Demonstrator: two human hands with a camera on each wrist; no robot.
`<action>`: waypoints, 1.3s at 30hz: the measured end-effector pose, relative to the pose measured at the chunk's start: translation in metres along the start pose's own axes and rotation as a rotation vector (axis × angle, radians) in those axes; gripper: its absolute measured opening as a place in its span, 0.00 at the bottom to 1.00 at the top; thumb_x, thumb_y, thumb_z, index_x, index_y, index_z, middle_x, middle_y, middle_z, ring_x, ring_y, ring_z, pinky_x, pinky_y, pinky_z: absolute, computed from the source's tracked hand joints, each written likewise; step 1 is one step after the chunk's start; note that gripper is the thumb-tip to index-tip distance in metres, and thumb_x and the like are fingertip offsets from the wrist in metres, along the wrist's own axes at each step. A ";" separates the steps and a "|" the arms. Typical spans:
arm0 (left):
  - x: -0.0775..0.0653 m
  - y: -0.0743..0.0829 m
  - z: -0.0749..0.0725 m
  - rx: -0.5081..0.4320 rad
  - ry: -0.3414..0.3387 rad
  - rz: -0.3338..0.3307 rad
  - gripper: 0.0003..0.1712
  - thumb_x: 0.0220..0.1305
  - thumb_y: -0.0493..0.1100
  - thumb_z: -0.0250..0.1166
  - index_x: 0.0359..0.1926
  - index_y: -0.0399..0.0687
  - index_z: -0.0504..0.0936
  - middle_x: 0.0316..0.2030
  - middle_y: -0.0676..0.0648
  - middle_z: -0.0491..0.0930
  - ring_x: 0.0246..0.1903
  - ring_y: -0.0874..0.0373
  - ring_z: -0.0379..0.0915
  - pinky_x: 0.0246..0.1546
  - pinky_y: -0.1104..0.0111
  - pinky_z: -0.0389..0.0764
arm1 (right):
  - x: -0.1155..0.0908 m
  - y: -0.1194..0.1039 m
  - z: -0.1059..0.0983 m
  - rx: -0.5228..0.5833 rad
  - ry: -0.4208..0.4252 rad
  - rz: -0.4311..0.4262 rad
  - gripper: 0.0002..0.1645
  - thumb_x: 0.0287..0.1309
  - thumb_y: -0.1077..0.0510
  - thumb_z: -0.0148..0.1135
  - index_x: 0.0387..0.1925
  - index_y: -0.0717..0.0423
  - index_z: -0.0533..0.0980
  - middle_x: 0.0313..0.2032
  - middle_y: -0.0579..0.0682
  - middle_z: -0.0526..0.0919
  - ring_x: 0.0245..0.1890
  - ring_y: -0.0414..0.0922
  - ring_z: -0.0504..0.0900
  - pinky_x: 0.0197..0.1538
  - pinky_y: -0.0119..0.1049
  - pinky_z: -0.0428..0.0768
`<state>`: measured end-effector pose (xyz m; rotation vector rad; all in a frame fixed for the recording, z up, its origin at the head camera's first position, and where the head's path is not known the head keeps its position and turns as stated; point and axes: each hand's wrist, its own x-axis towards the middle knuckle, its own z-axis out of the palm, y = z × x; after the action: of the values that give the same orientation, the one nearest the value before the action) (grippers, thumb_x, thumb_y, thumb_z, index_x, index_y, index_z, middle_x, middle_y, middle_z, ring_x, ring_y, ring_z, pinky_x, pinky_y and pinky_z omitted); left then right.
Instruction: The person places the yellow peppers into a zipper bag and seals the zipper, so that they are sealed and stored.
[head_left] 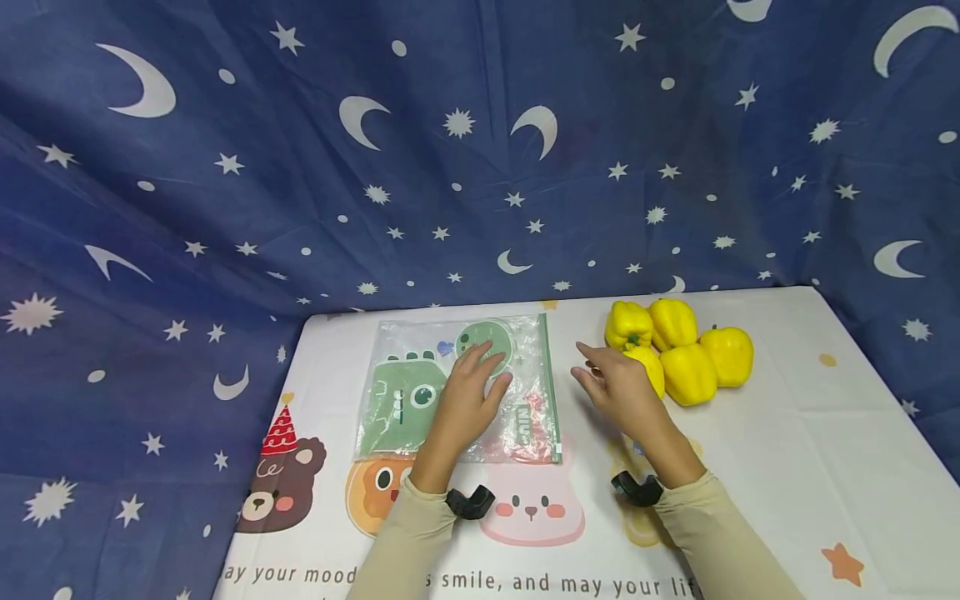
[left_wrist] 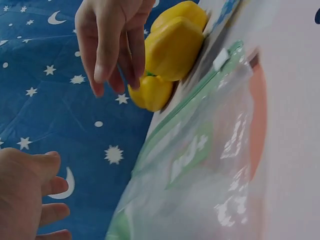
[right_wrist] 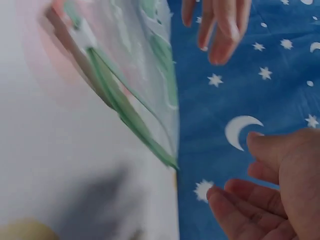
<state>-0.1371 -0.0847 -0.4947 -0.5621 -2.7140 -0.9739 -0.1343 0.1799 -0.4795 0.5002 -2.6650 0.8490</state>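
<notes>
A clear zip bag (head_left: 480, 433) printed with a green dinosaur lies flat on the table, its green zip edge (head_left: 551, 375) toward the right. Over the bag hovers my left hand (head_left: 468, 400), fingers loosely spread and holding nothing. My right hand (head_left: 618, 387) is in the air between the zip edge and the yellow bell peppers (head_left: 690, 375), with its fingers apart and nothing in them. Several peppers sit in a cluster at the back right; the right hand partly covers the nearest one. In the left wrist view, the white zip slider (left_wrist: 220, 60) shows at the bag's corner.
A white tablecloth (head_left: 795, 467) with cartoon animals and lettering covers the table. Behind and to the left hangs a dark blue curtain (head_left: 450, 208) with moons and stars. Black wrist cameras (head_left: 471, 502) are strapped to both wrists.
</notes>
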 end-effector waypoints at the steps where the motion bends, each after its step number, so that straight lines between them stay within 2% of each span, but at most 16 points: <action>1: 0.001 0.000 0.003 0.001 -0.003 0.001 0.24 0.77 0.52 0.56 0.64 0.43 0.80 0.71 0.38 0.71 0.73 0.35 0.61 0.73 0.44 0.65 | 0.000 -0.001 0.004 -0.003 -0.013 0.015 0.27 0.65 0.55 0.69 0.61 0.64 0.79 0.48 0.62 0.88 0.43 0.55 0.89 0.46 0.49 0.88; 5: 0.002 0.001 0.014 0.001 -0.010 0.006 0.23 0.78 0.51 0.54 0.64 0.43 0.80 0.70 0.38 0.71 0.74 0.35 0.60 0.73 0.40 0.63 | -0.001 -0.001 0.019 -0.021 -0.067 0.047 0.26 0.67 0.54 0.67 0.61 0.64 0.78 0.53 0.62 0.86 0.53 0.58 0.86 0.57 0.53 0.83; 9: 0.004 0.000 0.025 0.024 -0.021 0.006 0.23 0.79 0.52 0.53 0.64 0.47 0.80 0.72 0.39 0.70 0.75 0.35 0.58 0.71 0.33 0.59 | -0.003 0.003 0.030 -0.055 -0.128 0.059 0.26 0.69 0.53 0.64 0.63 0.63 0.77 0.59 0.63 0.83 0.62 0.60 0.80 0.66 0.56 0.77; 15: 0.006 0.000 0.041 0.072 -0.066 -0.017 0.23 0.78 0.56 0.53 0.65 0.58 0.81 0.76 0.43 0.64 0.78 0.34 0.50 0.69 0.27 0.51 | -0.007 0.009 0.040 -0.126 -0.206 0.068 0.28 0.70 0.51 0.62 0.66 0.61 0.76 0.67 0.62 0.76 0.73 0.64 0.67 0.71 0.67 0.64; 20: 0.006 -0.001 0.050 0.072 -0.107 -0.049 0.25 0.77 0.60 0.53 0.68 0.62 0.78 0.79 0.45 0.58 0.79 0.34 0.44 0.69 0.24 0.45 | -0.010 0.012 0.046 -0.172 -0.256 0.071 0.30 0.70 0.49 0.62 0.68 0.57 0.74 0.71 0.61 0.71 0.74 0.64 0.64 0.70 0.70 0.63; 25: 0.005 -0.003 0.058 0.071 -0.144 -0.085 0.29 0.75 0.64 0.54 0.71 0.63 0.74 0.80 0.46 0.55 0.80 0.36 0.38 0.68 0.23 0.42 | -0.013 0.016 0.049 -0.184 -0.299 0.070 0.32 0.68 0.46 0.64 0.70 0.52 0.73 0.73 0.60 0.69 0.75 0.66 0.63 0.70 0.71 0.63; 32: 0.007 -0.001 0.063 0.101 -0.145 -0.088 0.36 0.72 0.68 0.55 0.73 0.60 0.71 0.80 0.45 0.56 0.80 0.35 0.38 0.65 0.20 0.41 | -0.013 0.017 0.049 -0.182 -0.343 0.071 0.33 0.67 0.43 0.64 0.71 0.45 0.72 0.75 0.60 0.66 0.76 0.67 0.60 0.73 0.70 0.59; 35: 0.008 0.001 0.063 0.115 -0.157 -0.102 0.38 0.71 0.69 0.55 0.75 0.59 0.69 0.80 0.45 0.56 0.80 0.36 0.38 0.66 0.21 0.40 | -0.013 0.017 0.047 -0.167 -0.355 0.066 0.35 0.66 0.43 0.65 0.71 0.45 0.72 0.75 0.61 0.65 0.76 0.67 0.59 0.73 0.70 0.59; 39: 0.007 0.000 0.064 0.147 -0.214 -0.135 0.40 0.72 0.70 0.52 0.77 0.59 0.66 0.81 0.44 0.51 0.81 0.38 0.35 0.71 0.26 0.38 | -0.013 0.017 0.046 -0.152 -0.365 0.055 0.36 0.65 0.42 0.65 0.72 0.45 0.71 0.76 0.61 0.64 0.76 0.67 0.58 0.73 0.70 0.58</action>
<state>-0.1473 -0.0418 -0.5415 -0.4861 -3.0168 -0.7747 -0.1374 0.1683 -0.5288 0.5960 -3.0581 0.6092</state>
